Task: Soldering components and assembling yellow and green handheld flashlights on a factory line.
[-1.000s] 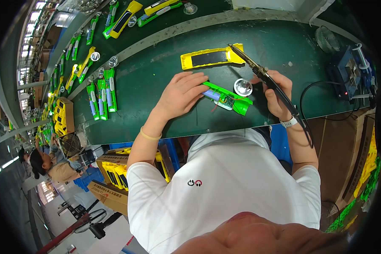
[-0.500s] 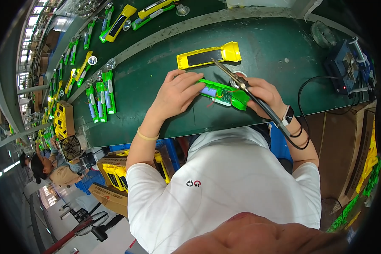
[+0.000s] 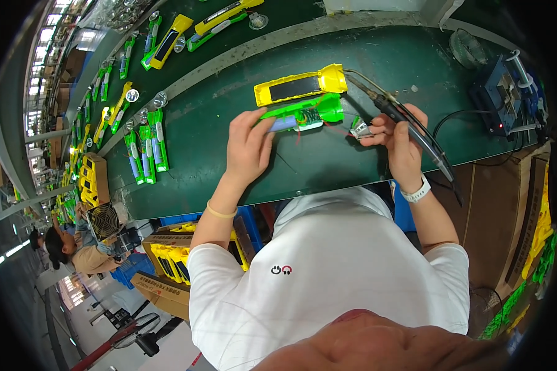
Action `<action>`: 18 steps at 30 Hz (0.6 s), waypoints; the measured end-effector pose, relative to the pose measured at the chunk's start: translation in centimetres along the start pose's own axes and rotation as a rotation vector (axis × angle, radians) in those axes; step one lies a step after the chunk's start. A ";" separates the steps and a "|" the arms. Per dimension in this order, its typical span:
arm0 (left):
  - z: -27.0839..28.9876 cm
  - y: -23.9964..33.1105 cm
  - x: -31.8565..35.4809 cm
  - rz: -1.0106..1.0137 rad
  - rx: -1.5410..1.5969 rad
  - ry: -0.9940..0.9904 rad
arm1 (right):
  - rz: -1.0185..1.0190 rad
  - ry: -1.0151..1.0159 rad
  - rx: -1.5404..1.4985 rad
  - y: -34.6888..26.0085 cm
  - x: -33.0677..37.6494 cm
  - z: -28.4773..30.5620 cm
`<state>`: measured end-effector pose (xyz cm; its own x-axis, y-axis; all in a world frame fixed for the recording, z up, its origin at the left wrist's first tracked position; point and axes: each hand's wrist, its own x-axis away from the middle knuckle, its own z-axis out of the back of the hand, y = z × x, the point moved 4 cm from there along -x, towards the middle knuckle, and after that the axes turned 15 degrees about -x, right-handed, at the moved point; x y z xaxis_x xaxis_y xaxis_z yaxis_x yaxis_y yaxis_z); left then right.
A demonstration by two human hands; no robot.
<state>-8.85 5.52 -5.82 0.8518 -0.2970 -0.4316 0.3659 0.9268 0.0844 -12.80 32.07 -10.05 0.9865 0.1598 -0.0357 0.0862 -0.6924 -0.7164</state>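
Note:
My left hand is closed on the left end of a green flashlight half-shell. A lavender battery cell, a coiled wire and thin red wires show inside it. My right hand grips a soldering iron, its tip pointing up and left. The same hand's fingertips pinch a small silvery lamp cup with a green back, just right of the green shell. Behind the green shell, a yellow half-shell with a dark panel lies on the green bench.
Several green flashlight halves lie at left, with round lamp cups near them. A blue soldering station with a solder spool stands at right, its cable trailing to the iron. Yellow shells fill a cardboard box. Someone else sits at far left.
My right hand has turned over and raised the lamp cup off the bench, with the iron swung up and right. The green shell has shifted up and left in my left hand.

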 end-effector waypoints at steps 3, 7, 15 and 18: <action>-0.8 -0.2 0.3 -0.001 0.042 -0.116 | 0.173 -0.022 0.198 -0.8 -0.2 0.2; -0.1 -1.7 -1.0 0.075 0.002 -0.113 | 0.231 -0.011 0.470 -1.0 -2.1 1.4; 0.5 0.2 1.5 -0.017 -0.201 -0.109 | 0.310 0.066 0.047 -3.0 -2.0 2.6; -0.4 1.9 -0.8 0.003 -0.247 0.041 | 0.162 0.070 0.036 -2.0 -3.0 1.3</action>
<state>-9.04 7.59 -5.67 0.8352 -0.2891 -0.4678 0.2564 0.9573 -0.1338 -16.09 33.86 -9.40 0.9945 -0.0018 -0.1051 -0.0783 -0.6795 -0.7294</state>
